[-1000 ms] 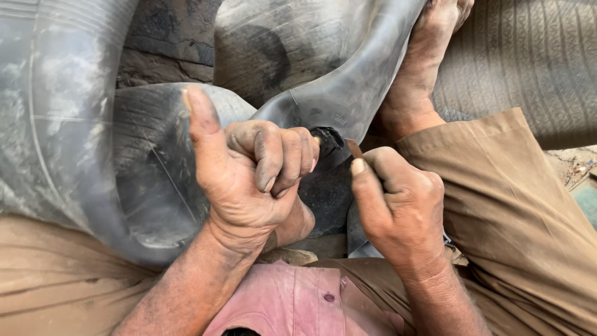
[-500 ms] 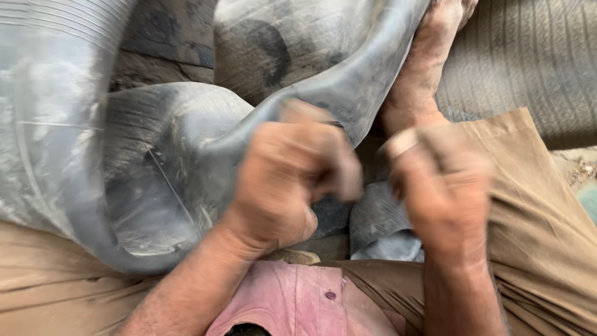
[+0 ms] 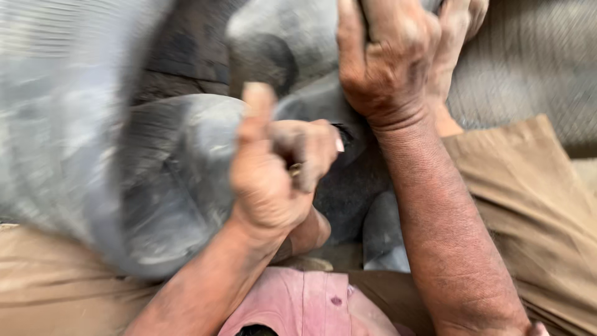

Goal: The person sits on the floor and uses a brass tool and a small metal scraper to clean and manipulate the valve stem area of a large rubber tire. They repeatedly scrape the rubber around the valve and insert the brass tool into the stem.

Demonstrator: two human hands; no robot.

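Blurred frame, person seated, grey rubber inner tube (image 3: 155, 186) draped across the lap and filling the left and centre of the view. Left hand (image 3: 280, 168) sits mid-frame, fingers (image 3: 314, 146) curled tight in a fist pinching a fold of the inner tube, thumb (image 3: 256, 109) sticking straight up. Something small and dark shows at the fingertip end of the fist, too smeared to tell what it is. Right hand (image 3: 388, 59) is up at the top, well above the left, fingers closed down over the upper run of the tube, pressing or gripping it; fingertips hidden past the frame edge. Right forearm (image 3: 444, 224) runs diagonally from bottom right up to that hand and covers part of the tube behind it. A bare foot (image 3: 457, 43) lies just behind the right hand, partly blocked by it. Tan trousers (image 3: 535, 186) on both sides, pink shirt (image 3: 311, 308) hem at bottom centre. Ribbed grey-brown mat (image 3: 528, 74) at top right under the foot. Tube's left side is motion-smeared.
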